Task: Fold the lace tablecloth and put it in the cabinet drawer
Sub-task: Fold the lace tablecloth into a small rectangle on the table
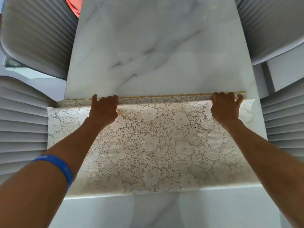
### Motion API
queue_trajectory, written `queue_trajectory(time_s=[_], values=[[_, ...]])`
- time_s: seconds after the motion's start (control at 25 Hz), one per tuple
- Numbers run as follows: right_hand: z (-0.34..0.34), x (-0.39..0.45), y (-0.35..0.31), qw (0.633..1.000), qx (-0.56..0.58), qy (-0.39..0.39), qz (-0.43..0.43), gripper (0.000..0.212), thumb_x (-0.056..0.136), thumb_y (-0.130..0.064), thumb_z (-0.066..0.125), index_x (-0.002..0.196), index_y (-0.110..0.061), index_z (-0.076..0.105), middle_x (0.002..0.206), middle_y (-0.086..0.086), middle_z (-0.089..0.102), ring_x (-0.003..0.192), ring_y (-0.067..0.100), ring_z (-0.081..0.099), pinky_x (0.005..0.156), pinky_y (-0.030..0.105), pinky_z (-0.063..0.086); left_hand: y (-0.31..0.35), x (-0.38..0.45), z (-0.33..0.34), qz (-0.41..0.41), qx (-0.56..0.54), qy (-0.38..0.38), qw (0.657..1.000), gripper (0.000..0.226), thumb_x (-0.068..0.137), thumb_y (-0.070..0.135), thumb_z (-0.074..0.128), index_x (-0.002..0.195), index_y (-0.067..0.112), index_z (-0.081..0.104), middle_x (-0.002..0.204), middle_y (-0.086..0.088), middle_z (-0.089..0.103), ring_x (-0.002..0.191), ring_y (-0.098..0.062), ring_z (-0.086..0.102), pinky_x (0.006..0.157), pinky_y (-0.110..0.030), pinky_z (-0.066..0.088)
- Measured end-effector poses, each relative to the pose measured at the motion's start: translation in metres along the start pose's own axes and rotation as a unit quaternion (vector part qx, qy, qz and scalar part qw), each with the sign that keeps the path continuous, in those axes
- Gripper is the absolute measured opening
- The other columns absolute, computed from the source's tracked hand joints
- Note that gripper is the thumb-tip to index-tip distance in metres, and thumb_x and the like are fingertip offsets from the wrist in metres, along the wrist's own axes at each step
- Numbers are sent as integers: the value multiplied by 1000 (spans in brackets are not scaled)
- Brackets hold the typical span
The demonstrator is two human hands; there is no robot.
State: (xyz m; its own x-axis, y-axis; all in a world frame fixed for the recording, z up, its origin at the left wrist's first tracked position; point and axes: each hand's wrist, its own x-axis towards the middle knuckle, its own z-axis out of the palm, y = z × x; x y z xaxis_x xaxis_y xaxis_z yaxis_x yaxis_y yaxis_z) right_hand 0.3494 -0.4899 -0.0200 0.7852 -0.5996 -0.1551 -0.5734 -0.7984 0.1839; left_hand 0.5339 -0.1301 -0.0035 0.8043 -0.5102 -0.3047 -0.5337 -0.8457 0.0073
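The lace tablecloth (151,142) lies folded across the near half of the marble table (148,46), spanning it from the left edge to the right edge and overhanging slightly at the left. The left hand (104,111) and the right hand (225,107) each close their grip on the cloth's far folded edge, fingers curled over it and thumbs out. Pleated grey chairs (37,33) flank both sides.

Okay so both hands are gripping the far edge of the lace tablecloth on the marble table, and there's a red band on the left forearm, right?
Not quite: the head view shows the wristband is blue. Otherwise right: left hand and right hand grip the lace tablecloth at its far edge on the marble table.
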Motion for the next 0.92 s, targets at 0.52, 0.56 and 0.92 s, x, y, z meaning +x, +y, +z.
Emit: queue_trajectory(time_s=[0.52, 0.56, 0.92], values=[[6, -1, -13, 992, 119, 20, 32, 33, 93, -22, 52, 124, -15, 49, 127, 14, 51, 121, 34, 46, 105, 54, 32, 13, 15, 18, -18, 37, 83, 996, 27, 88, 10, 51, 115, 9, 49, 115, -14, 55, 103, -36, 56, 108, -53, 28], [8, -23, -14, 987, 154, 10, 41, 39, 92, -22, 53, 130, -17, 47, 137, 11, 47, 127, 32, 43, 107, 54, 31, 30, 5, 21, 8, 26, 84, 996, 36, 87, 12, 53, 122, 10, 49, 124, -15, 52, 109, -37, 54, 108, -53, 29], [56, -190, 59, 955, 218, -94, 179, 62, 97, -54, 39, 153, -28, 29, 165, 3, 16, 150, 31, 16, 118, 55, 18, 263, -23, 24, 293, -49, -36, 954, 49, 92, 25, 55, 139, 17, 43, 147, -9, 40, 134, -28, 39, 115, -46, 30]])
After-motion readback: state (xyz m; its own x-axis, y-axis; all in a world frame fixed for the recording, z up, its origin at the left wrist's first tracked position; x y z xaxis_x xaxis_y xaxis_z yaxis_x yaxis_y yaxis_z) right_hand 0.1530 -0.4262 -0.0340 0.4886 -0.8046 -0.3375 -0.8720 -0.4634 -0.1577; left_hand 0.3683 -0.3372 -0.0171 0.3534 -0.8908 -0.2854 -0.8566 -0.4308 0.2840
